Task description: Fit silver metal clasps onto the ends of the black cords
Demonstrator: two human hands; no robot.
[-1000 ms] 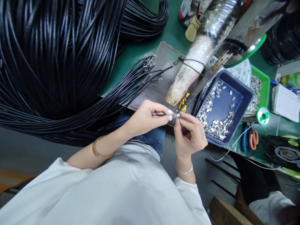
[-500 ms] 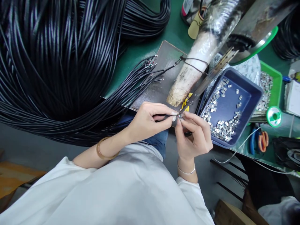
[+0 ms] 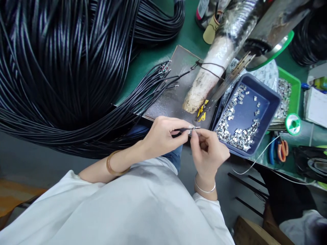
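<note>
My left hand (image 3: 163,136) pinches the end of a thin black cord (image 3: 182,129), whose bare tip points right at about the bench edge. My right hand (image 3: 208,151) is curled closed just under and right of that tip, thumb up beside it; whether it holds a small metal clip is hidden. A blue tray (image 3: 268,112) of several small silver clips (image 3: 237,132) lies just right of my hands. A big bundle of black cords (image 3: 63,68) fills the left, with several cut ends (image 3: 163,73) lying on a dark plate (image 3: 176,98).
A wrapped pale cylinder (image 3: 212,75) slants over the dark plate, with yellow-handled pliers (image 3: 201,112) at its foot. A green tray (image 3: 288,92) of more clips, a green solder spool (image 3: 293,124) and orange-handled scissors (image 3: 281,151) sit to the right on the green bench (image 3: 153,58).
My right hand has dropped and curled in below the cord tip; before, its fingers pinched a small clip at the tip. The left hand stays put with the cord.
</note>
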